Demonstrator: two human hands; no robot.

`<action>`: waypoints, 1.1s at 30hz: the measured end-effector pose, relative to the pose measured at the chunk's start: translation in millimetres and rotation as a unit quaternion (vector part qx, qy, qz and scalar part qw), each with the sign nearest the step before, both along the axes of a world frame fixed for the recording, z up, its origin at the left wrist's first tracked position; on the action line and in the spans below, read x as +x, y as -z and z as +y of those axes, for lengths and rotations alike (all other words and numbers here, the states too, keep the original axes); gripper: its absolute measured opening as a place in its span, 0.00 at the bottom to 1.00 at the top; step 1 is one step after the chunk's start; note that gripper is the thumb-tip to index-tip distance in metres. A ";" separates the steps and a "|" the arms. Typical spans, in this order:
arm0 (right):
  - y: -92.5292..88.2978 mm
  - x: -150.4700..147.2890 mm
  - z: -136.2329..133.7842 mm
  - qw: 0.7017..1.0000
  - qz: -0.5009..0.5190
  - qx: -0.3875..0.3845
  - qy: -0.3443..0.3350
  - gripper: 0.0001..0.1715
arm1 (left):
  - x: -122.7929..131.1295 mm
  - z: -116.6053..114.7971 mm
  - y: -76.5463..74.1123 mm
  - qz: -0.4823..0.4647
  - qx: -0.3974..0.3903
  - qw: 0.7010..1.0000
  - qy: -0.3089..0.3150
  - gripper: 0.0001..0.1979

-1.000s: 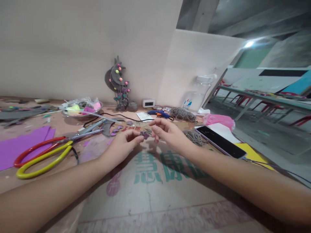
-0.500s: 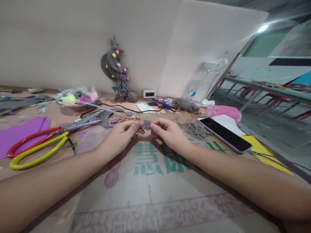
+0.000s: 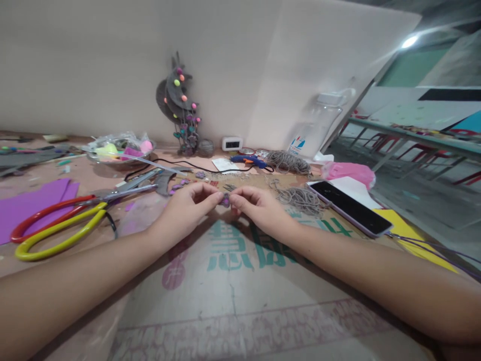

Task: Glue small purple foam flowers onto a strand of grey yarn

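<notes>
Between my two hands is a small grey and purple felt flower, partly covered by fingertips. My left hand pinches its left side with thumb and forefinger. On the other side, my right hand is closed on its right edge in the same way. Both hands are just above a printed cardboard sheet. Beyond the left hand lie a grey felt crescent with purple pieces beside it and another small flower.
Scissors with red and yellow handles lie left, by purple sheets. A bowl, blue glue gun and grey yarn sit farther back. At right are a phone and water bottle. A crescent ornament stands against the wall.
My fingers have closed in over the flower, so less of it shows. The left thumb now presses nearer its middle. Everything else stays in place, with a slight camera shift.
</notes>
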State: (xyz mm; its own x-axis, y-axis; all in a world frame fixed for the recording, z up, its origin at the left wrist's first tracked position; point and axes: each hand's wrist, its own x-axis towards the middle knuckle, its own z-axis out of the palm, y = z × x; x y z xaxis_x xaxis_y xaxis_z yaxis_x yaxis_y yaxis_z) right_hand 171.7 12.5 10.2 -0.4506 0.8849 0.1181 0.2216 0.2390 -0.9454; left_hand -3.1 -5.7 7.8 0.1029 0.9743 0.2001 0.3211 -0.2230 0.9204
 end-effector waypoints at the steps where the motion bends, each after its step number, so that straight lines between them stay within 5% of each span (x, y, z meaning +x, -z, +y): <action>1: 0.0 -0.1 0.0 1.000 0.000 0.001 -0.001 0.13 | 0.0 0.1 0.2 0.000 0.003 1.000 0.004 0.11; 8: 0.0 -0.4 1.5 0.998 -0.024 0.042 0.029 0.13 | -1.0 3.0 3.4 -0.008 -0.002 0.999 0.041 0.16; 33: 0.0 1.8 2.9 0.996 -0.029 0.071 0.053 0.14 | 1.5 0.6 1.3 0.008 -0.014 0.998 0.065 0.08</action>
State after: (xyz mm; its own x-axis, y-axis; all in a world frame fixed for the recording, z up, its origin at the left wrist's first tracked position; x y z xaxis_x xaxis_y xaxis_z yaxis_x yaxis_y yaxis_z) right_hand 173.6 15.5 10.2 -0.3646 0.9042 0.2223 0.3060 0.3418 -0.8886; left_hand -1.6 -5.1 6.5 0.2325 0.9577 0.1697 0.3060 -0.2376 0.9219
